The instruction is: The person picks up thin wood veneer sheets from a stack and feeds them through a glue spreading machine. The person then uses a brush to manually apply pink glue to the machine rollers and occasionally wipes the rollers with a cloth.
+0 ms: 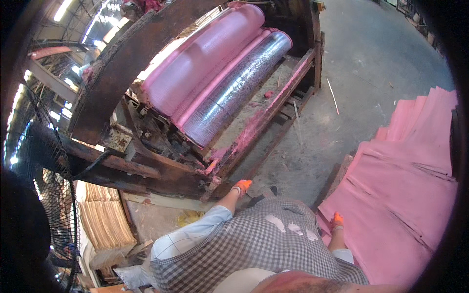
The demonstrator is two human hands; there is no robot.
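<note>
My left hand (242, 187), in an orange glove, is beside the near corner of a roller machine. Its fingers look curled, and nothing shows in them. My right hand (337, 220), also orange-gloved, is at the left edge of a stack of pink-coated sheets (386, 190). Its fingers are bent inward; whether they grip the sheet's edge is hidden. Dark splits run across the top sheet, which looks like wood veneer. In the machine, a large pink-coated roller (207, 63) lies alongside a shiny metal roller (239, 90) smeared with pink.
The machine's rusty frame (266, 115) carries pink residue. A black mesh fan guard (61, 215) stands at far left, near a stack of tan sheets (105, 215). Thin strips, one a pale stick (333, 96), lie on the grey concrete floor (366, 58).
</note>
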